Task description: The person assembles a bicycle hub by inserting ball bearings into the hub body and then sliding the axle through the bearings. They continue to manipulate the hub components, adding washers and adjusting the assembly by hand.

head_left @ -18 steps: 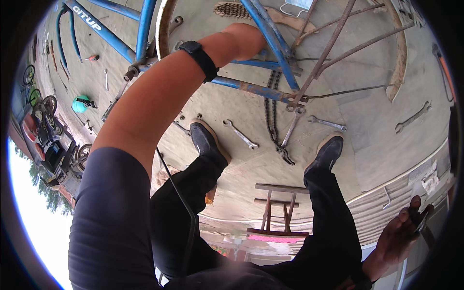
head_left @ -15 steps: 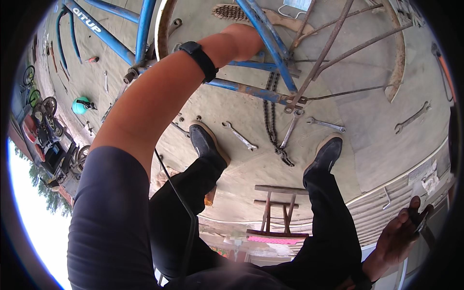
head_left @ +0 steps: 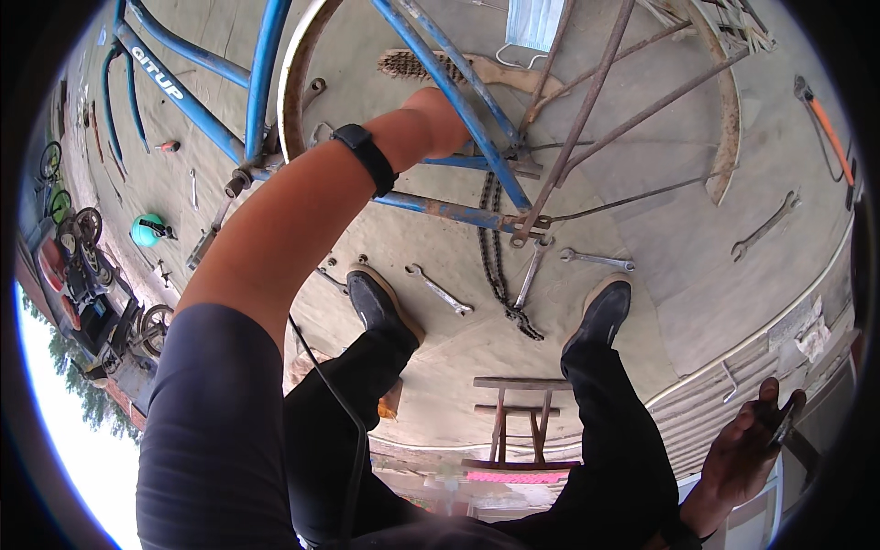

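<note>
My left hand (head_left: 435, 121) reaches in at the blue bicycle frame (head_left: 467, 217), right against its slanting rear tube. Its fingers are hidden, so whether it grips the tube cannot be told. Out at the right, my right hand (head_left: 736, 458) is closed around a dark metal tool (head_left: 785, 422) with a curved end; its kind is unclear. A rusty, pale wheel rim (head_left: 293, 87) curves behind the frame. From the lower frame tube a dark bicycle chain (head_left: 495, 266) hangs to the floor, beside a combination wrench (head_left: 530, 280).
More wrenches lie on the floor: one (head_left: 438, 290) by my left shoe, another (head_left: 596, 260) above my right shoe, a third (head_left: 766, 227) farther right. A wire brush (head_left: 495, 73), blue face mask (head_left: 533, 23) and orange-handled hacksaw (head_left: 828, 133) lie beyond. Between my legs stands a wooden stool (head_left: 521, 383).
My view has shifted, so the frame and floor things sit lower and slightly left. My left hand stays at the frame; my right hand still holds the dark tool.
</note>
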Available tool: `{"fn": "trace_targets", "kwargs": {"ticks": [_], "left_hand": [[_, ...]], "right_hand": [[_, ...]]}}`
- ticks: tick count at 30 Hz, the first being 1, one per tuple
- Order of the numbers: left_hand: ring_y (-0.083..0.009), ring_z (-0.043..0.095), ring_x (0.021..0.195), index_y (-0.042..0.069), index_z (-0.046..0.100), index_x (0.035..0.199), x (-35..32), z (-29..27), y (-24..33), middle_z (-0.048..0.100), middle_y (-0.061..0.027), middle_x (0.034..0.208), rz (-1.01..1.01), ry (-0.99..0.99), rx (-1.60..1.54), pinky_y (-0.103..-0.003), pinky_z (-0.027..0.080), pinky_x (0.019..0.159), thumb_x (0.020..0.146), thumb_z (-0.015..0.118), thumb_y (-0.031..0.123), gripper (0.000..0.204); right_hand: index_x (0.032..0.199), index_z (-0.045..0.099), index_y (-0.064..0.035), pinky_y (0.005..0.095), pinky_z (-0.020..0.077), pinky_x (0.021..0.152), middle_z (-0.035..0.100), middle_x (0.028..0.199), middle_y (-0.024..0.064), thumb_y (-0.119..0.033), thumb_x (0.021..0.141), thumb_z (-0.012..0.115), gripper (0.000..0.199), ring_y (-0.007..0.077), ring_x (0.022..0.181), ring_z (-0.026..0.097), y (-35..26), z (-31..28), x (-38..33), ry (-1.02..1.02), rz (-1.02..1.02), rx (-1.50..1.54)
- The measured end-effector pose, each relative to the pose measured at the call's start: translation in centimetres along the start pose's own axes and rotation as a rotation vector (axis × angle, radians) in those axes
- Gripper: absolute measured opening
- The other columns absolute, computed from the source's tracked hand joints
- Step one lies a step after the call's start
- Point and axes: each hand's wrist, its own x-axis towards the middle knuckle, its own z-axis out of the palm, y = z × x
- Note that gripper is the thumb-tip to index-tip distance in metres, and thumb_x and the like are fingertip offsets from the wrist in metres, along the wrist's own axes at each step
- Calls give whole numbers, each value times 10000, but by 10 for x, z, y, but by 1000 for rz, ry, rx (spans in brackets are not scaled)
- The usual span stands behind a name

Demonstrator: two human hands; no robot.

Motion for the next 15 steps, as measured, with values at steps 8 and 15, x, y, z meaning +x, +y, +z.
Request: {"fn": "trace_targets", "kwargs": {"ticks": [8,15], "left_hand": [[-389,707,987,82,771,913,-1,0,0,747,-171,977,-44,-12,3,-480,576,829,893,624,154,165],[-385,707,974,76,759,924,-8,-7,-3,747,-153,946,-88,-12,-28,-475,576,808,858,644,144,148]], "right_hand": [[1598,255,-73,424,580,1067,382,1503,244,-37,971,686,762,371,1201,618,2,3,2,13,1,5],[1574,299,-61,442,602,1036,394,1443,231,-67,974,691,716,385,1225,611,4,7,7,18,-21,-8]]}}
